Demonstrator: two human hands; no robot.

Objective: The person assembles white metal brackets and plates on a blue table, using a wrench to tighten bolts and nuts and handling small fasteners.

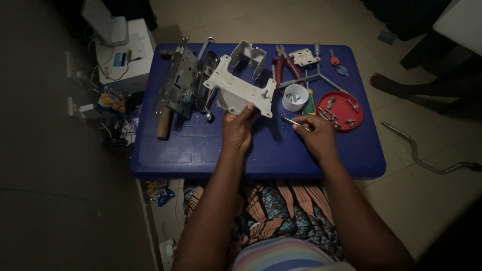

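Left hand (237, 131) grips white bracket (240, 90) | right hand (317, 135) pinches screw (290, 120) beside it

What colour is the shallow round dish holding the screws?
Red; the dish sits right of the white cup, clearest in the head view.

1. Dim overall; the left third and the corners fall near black.
2. Light is brightest on the blue surface (321, 150) and the floor tiles to the right.
3. Soft shadows lie under the white bracket (241, 88).
4. Wide-angle bending at the edges; fine detail grainy, slightly soft.
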